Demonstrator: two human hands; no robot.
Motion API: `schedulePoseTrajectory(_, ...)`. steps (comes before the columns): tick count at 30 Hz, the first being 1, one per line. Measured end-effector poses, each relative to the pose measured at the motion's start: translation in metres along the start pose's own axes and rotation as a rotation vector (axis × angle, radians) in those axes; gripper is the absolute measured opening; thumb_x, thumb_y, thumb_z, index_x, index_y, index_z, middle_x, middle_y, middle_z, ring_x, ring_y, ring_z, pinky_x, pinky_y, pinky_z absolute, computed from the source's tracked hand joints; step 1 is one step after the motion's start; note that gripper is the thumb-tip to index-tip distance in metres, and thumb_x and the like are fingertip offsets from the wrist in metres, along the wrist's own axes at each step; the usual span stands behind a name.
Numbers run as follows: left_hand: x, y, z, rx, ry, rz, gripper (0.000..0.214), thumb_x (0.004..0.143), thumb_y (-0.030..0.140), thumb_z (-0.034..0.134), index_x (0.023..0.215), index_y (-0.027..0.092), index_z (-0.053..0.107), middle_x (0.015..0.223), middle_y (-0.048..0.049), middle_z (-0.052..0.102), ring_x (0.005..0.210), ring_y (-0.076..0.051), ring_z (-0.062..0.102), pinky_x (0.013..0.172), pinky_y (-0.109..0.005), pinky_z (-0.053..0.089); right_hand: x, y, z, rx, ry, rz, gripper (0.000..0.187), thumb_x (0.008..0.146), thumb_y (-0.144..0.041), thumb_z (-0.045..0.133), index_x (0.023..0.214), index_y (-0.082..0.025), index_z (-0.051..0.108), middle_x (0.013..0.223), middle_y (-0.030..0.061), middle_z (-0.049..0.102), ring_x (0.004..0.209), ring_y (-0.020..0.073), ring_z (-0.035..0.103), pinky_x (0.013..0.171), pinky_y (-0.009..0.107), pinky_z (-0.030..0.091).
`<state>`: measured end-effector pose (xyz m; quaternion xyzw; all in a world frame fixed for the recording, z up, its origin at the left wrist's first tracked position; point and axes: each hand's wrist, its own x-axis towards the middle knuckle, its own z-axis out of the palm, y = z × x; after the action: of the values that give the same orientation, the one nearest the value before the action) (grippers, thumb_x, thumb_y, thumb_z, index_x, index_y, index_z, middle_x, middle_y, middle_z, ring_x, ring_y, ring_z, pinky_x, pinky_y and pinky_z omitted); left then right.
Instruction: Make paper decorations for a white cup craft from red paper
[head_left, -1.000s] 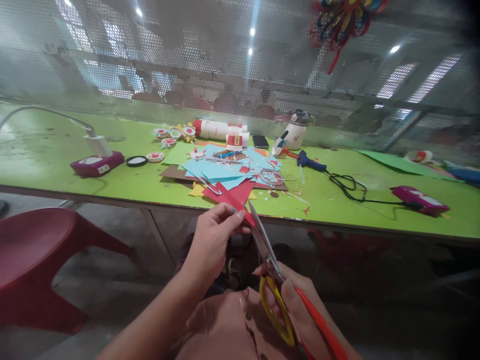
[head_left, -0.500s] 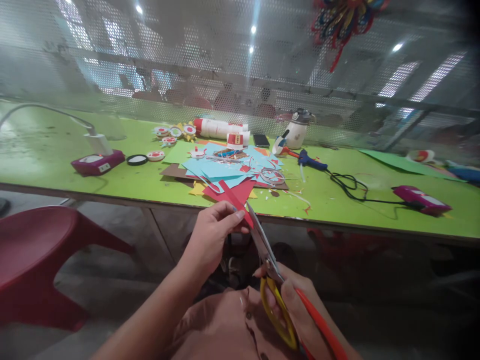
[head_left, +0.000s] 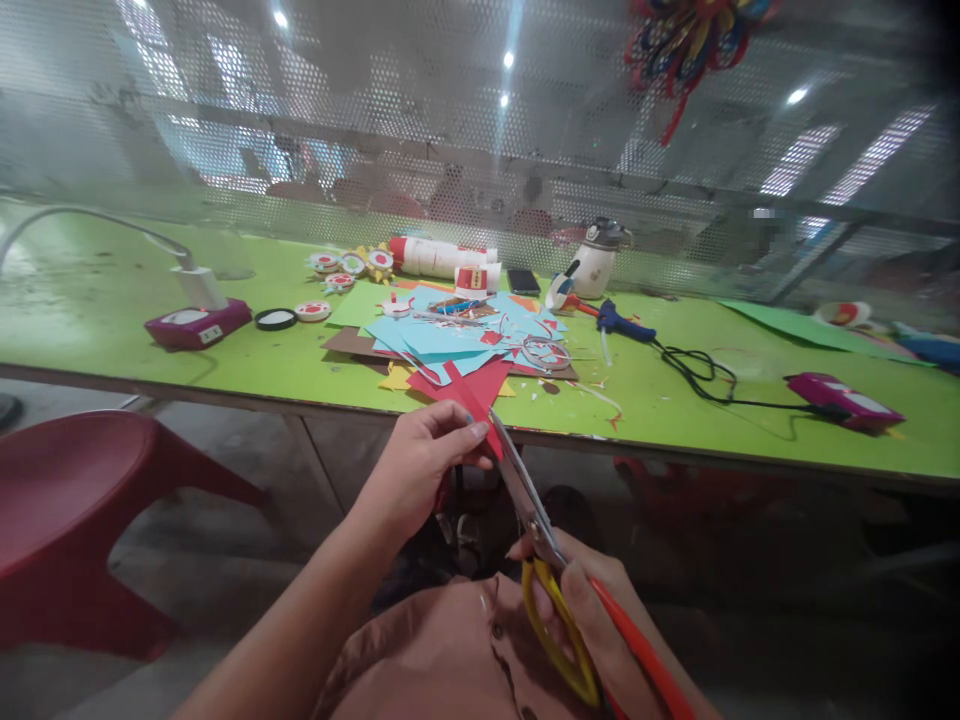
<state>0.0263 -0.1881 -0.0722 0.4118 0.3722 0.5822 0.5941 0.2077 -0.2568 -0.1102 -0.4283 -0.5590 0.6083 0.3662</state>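
Observation:
Just in front of the table edge, my left hand (head_left: 431, 450) pinches a narrow strip of red paper (head_left: 466, 393) between thumb and fingers. My right hand (head_left: 600, 590) grips a pair of scissors (head_left: 534, 515), its fingers through the yellow and orange-red handles. The blades point away from me and lie against the near end of the red strip, close to my left fingertips. Behind them, a larger piece of red paper (head_left: 491, 385) lies at the front of a pile of light blue paper (head_left: 427, 345) with scraps on it.
On the green table (head_left: 352, 395) lie a blue glue gun (head_left: 626, 322) with a looping black cable, two purple power sockets (head_left: 199, 325), (head_left: 844, 398) and a black phone (head_left: 523, 282). A white jug (head_left: 596, 262) stands behind. A red stool (head_left: 75, 490) is at my left.
The scissor blades have drawn slightly closer together on the red strip. Both hands keep nearly the same place.

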Motion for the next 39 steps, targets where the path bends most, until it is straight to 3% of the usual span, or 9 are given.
schedulePoseTrajectory(6, 0.002, -0.001, -0.007, 0.060, 0.007, 0.031, 0.016, 0.074, 0.027, 0.068, 0.069, 0.014, 0.060, 0.067, 0.0006, 0.058, 0.061, -0.011, 0.059, 0.060, -0.024, 0.050, 0.003, 0.012, -0.004, -0.008, -0.040, -0.019, 0.054, 0.083, -0.066, 0.042, 0.093, -0.015, 0.058, 0.053, -0.0060, 0.035, 0.043, 0.0060, 0.026, 0.040, 0.019, 0.020)
schedulePoseTrajectory(13, 0.003, -0.001, -0.007, 0.050, 0.035, 0.027, 0.018, 0.070, 0.028, 0.070, 0.067, 0.015, 0.058, 0.065, 0.0017, 0.058, 0.058, -0.011, 0.058, 0.058, -0.024, 0.051, 0.001, 0.005, -0.003, -0.020, -0.034, 0.056, 0.059, 0.079, -0.071, 0.042, 0.093, -0.016, 0.058, 0.055, -0.0055, 0.037, 0.043, 0.0059, 0.027, 0.039, 0.019, 0.022)
schedulePoseTrajectory(34, 0.009, 0.003, -0.005, 0.050, 0.071, 0.058, 0.016, 0.068, 0.022, 0.069, 0.065, 0.014, 0.055, 0.058, 0.0018, 0.057, 0.052, -0.010, 0.055, 0.050, -0.023, 0.049, 0.005, 0.015, -0.008, -0.109, -0.027, 0.078, 0.054, 0.084, -0.066, 0.040, 0.094, -0.016, 0.058, 0.054, -0.0058, 0.037, 0.043, 0.0051, 0.029, 0.040, 0.018, 0.021)
schedulePoseTrajectory(39, 0.009, 0.001, -0.008, 0.076, 0.070, 0.054, 0.016, 0.068, 0.022, 0.068, 0.067, 0.014, 0.054, 0.059, 0.0020, 0.057, 0.052, -0.010, 0.055, 0.051, -0.023, 0.049, 0.005, 0.010, -0.008, -0.175, -0.018, 0.106, 0.061, 0.081, -0.071, 0.039, 0.094, -0.015, 0.058, 0.055, -0.0046, 0.038, 0.043, 0.0053, 0.031, 0.039, 0.018, 0.023)
